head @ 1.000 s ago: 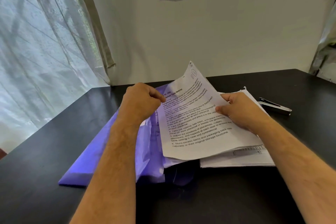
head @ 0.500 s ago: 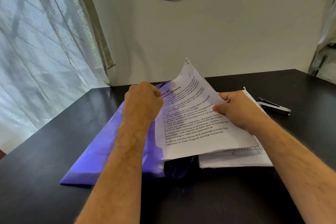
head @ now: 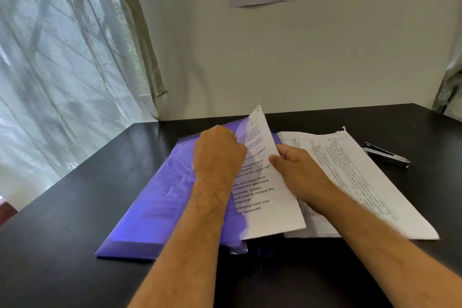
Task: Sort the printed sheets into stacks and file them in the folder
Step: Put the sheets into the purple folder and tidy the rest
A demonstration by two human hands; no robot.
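Two hands [head: 260, 165] gripping one sheet [head: 265, 197] (tilted); one purple folder [head: 160, 207]

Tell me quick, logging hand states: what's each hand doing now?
Left hand: closed, gripping the purple folder.
Right hand: closed, pinching the printed sheet.

The folder [head: 160, 197] is translucent violet-purple with a glossy sheen. The printed sheet [head: 265, 197] held over it is white with black lines of text. The stack of sheets [head: 362, 177] beside it is white, ruled with a fine black table. The worktop [head: 62, 245] is black. The stapler [head: 386, 155] is black and silver. The curtain [head: 62, 57] is sheer white.
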